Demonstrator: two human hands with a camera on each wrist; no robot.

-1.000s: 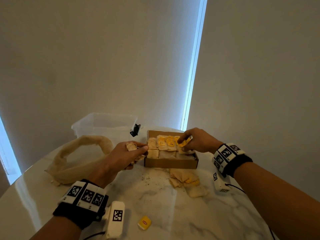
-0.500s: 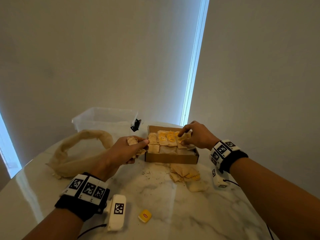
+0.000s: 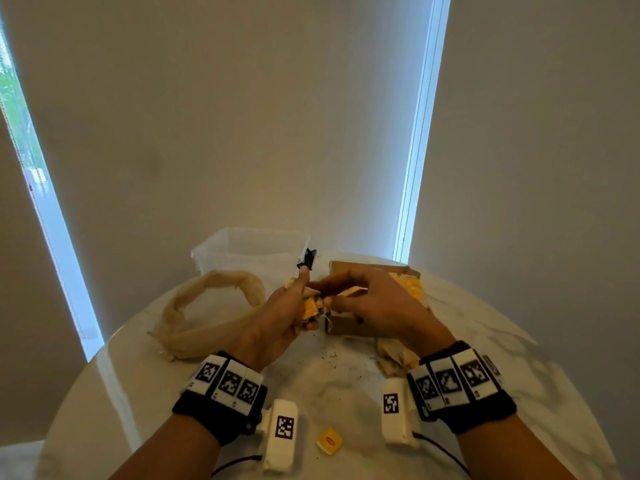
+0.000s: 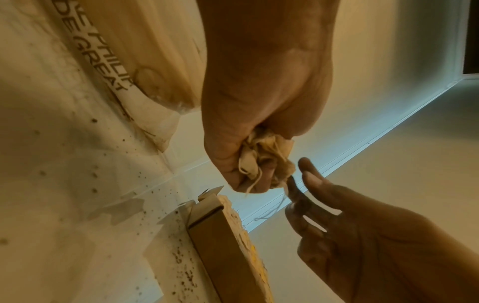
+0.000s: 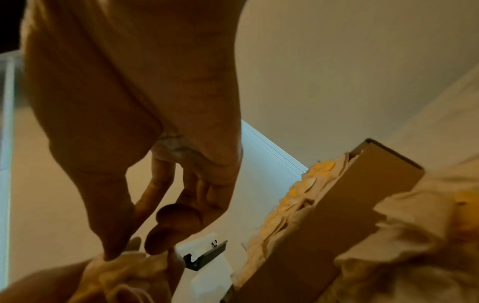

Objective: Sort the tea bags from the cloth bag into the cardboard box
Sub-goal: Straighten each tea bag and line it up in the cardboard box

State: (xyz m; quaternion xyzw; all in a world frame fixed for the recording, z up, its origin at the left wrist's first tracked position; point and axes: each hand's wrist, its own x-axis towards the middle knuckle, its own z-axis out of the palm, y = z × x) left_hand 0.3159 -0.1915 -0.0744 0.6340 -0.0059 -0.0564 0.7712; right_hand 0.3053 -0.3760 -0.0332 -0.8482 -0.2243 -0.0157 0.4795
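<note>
Head view. The left hand [image 3: 277, 320] is closed round a crumpled bunch of beige paper tea bags with yellow tags [image 3: 309, 306], held above the white marbled round table [image 3: 194, 403] just in front of the shallow brown cardboard box [image 3: 346, 326]. The right hand [image 3: 372, 299] reaches across to the bunch, thumb and forefinger closing on one bag. The limp beige cloth bag [image 3: 211, 306] lies open to the left; more tea bags sit in the box, and a few lie loose on the table before it.

Left wrist view. The fist is tight, bags and a trailing string protruding below (the right fingertips [image 4: 309, 174] touch the bunch's edge). Judgement: loosen the fist slightly so one bag slides free without tearing.

Right wrist view. Thumb and forefinger meet on the top of the bunch [image 5: 124, 272], the other fingers loosely curled; whether one bag is fully pinched cannot be told. The box stands just right, its filed bags showing yellow. Judgement: take a single bag by its body, not by the string, and lay it flat in the row.
</note>
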